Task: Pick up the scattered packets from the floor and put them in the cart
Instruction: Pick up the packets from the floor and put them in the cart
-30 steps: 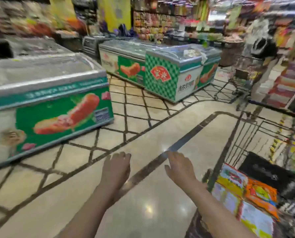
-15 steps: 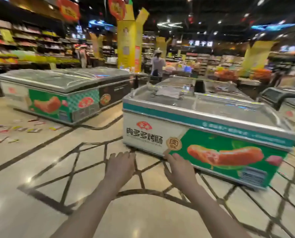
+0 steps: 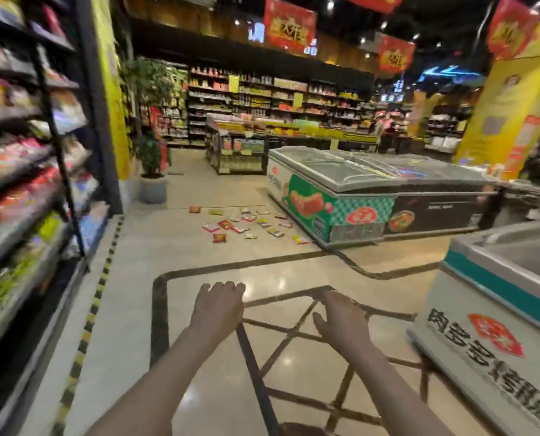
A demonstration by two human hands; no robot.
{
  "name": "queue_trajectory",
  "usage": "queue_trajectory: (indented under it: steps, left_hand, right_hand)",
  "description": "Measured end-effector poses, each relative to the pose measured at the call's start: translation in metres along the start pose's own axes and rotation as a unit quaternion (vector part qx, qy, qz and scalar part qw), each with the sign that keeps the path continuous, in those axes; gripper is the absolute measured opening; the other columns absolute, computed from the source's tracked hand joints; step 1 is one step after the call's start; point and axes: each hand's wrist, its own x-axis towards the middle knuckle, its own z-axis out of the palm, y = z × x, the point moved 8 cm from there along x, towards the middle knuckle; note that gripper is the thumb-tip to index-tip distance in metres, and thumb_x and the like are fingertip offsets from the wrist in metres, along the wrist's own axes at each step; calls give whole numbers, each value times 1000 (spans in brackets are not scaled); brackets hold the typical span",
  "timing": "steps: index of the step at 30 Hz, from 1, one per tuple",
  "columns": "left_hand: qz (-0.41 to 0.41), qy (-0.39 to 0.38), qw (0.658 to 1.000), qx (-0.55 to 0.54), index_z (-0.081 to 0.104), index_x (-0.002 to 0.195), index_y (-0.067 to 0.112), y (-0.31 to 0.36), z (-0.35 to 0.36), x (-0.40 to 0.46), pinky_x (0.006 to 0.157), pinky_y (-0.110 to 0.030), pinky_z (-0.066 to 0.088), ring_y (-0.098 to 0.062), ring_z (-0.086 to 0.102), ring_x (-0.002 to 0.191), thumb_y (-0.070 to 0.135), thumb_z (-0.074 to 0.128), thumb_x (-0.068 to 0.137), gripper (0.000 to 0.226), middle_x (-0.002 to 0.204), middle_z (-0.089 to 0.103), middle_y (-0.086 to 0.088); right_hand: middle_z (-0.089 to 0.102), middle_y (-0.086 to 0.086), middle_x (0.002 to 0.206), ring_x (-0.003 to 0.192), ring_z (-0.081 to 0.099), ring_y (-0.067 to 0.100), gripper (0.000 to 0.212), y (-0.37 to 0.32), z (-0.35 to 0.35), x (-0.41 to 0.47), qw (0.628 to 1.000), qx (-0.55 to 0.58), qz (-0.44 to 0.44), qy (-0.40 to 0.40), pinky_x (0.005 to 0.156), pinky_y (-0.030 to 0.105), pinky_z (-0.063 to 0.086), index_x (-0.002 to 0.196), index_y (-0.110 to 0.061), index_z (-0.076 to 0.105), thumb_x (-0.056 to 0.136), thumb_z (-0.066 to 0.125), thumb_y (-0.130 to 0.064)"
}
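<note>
Packets (image 3: 246,222) lie scattered well ahead beside a freezer (image 3: 335,199). Left hand (image 3: 218,305) and right hand (image 3: 341,319) are spread, holding nothing. Risk: cart out of view, so carried packets may slip on the way back.

Shelf goods (image 3: 20,171) are blurred; the packets (image 3: 246,223) seem too small to read.

Floor (image 3: 199,265): glossy beige, dark brown inlaid lines forming lattice.
Floor edge strip (image 3: 100,289): yellow-black hazard stripes.
Packets (image 3: 246,223): mostly red, some yellow, white.
Far freezer (image 3: 335,199): white end, green panel with red-orange food picture, green-white check, black section.
Near freezer (image 3: 495,322): white, teal band, red emblem, black characters.
Hanging banners (image 3: 289,25): red, yellow lettering.
Pillar (image 3: 511,108): yellow.
</note>
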Motion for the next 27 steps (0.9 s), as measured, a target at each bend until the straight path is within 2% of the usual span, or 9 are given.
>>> queue_trajectory:
  steps: [6, 12, 19, 22, 25, 27]
  left_hand:
    - [-68, -5, 998, 16, 46, 130, 20, -80, 45, 95, 92, -34, 39, -21, 52, 115, 27, 35, 98, 35, 125, 57, -1]
    - [-80, 6, 997, -2, 47, 130, 21, -144, 88, 217, 92, -31, 40, -17, 52, 117, 28, 37, 97, 34, 130, 54, 2]
    - [-93, 11, 995, -27, 53, 120, 19, -196, 139, 352, 82, -30, 41, -20, 58, 104, 26, 41, 95, 28, 114, 62, 1]
    - [-93, 29, 994, -38, 61, 102, 18, -218, 160, 418, 70, -30, 46, -20, 64, 84, 27, 60, 87, 17, 93, 66, 0]
    - [-107, 10, 993, -40, 62, 105, 15, -246, 195, 496, 71, -32, 43, -25, 64, 88, 21, 54, 88, 20, 97, 67, -3]
    - [-111, 0, 993, -48, 69, 86, 14, -267, 210, 551, 58, -28, 45, -24, 65, 66, 18, 74, 70, 17, 75, 68, -2]
  right_hand:
    - [59, -1, 121, 112, 56, 20, 40, -33, 55, 135, 998, 20, -45, -29, 87, 32, 46, 130, -24, 45, 91, 48, -30]
    - [58, -1, 120, 111, 56, 20, 38, -45, 96, 278, 997, 46, -41, -42, 84, 32, 46, 129, -24, 44, 92, 46, -31]
    - [58, 1, 121, 113, 55, 19, 38, -38, 155, 428, 995, 55, -22, -76, 87, 31, 45, 129, -22, 44, 92, 47, -31]
    - [58, 0, 122, 114, 55, 18, 37, -33, 181, 505, 995, 61, -20, -79, 86, 30, 45, 128, -21, 45, 92, 47, -32]
    - [59, 0, 120, 110, 57, 21, 34, -32, 205, 592, 994, 77, -25, -74, 81, 30, 45, 125, -21, 46, 92, 48, -31]
    - [60, 1, 118, 108, 58, 22, 33, -36, 220, 655, 993, 81, -31, -80, 79, 32, 47, 124, -21, 47, 92, 48, -29]
